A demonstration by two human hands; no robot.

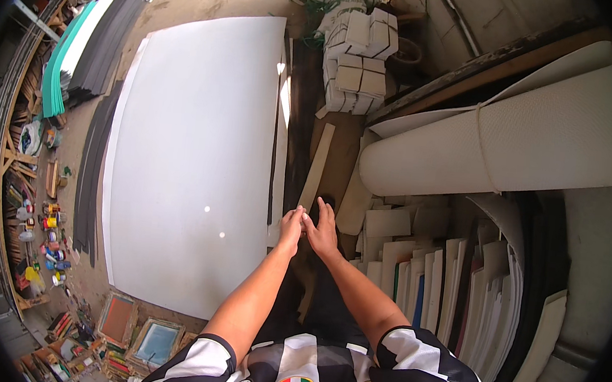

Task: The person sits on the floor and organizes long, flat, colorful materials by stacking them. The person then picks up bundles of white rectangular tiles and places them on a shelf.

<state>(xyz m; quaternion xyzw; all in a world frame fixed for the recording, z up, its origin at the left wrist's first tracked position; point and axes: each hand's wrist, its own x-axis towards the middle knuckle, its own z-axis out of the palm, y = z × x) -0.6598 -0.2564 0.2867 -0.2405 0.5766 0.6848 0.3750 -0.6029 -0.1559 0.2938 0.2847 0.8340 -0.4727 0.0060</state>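
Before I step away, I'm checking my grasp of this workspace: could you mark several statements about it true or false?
1. The bare left hand and bare right hand are close together. True.
2. The large flat white sheet lies to the right of the hands. False: the white sheet lies to their left.
3. The long narrow pale strip points away from the person. True.
4. The thick textured off-white roll is untied. False: a thin pale cord circles the roll.

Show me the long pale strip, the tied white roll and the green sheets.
Long pale strip (318,163): head view, middle of its face.
Tied white roll (533,134): head view, its curved side.
Green sheets (55,76): head view, the stack's middle.
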